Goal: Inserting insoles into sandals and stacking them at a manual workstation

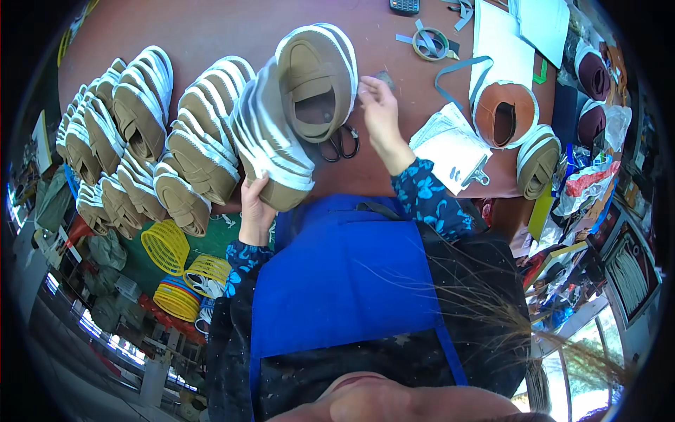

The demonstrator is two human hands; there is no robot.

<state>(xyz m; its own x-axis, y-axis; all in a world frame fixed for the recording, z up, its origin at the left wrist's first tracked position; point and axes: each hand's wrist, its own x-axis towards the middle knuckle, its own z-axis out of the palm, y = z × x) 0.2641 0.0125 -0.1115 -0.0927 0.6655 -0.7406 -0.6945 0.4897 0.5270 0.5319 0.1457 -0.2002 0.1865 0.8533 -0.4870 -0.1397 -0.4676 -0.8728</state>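
Note:
A stack of tan shoe uppers with white edges (309,67) leans over the table in front of me. My left hand (257,209) is closed around the lower end of this stack, its thumb on the nearest upper. Just beyond the stack's right side is my right hand (380,116), raised with loosely bent fingers and nothing visible in them. Its fingertips come close to the top upper's edge; whether they touch cannot be made out. Black-handled scissors (340,145) lie partly hidden under the stack.
More nested tan uppers (200,151) stand in rows on the left of the reddish-brown table (211,28). At right are a clipboard with papers (453,151), an orange-brown upper (485,112), a tan upper (538,165) and a tape roll (416,46). Yellow baskets (165,246) sit below left.

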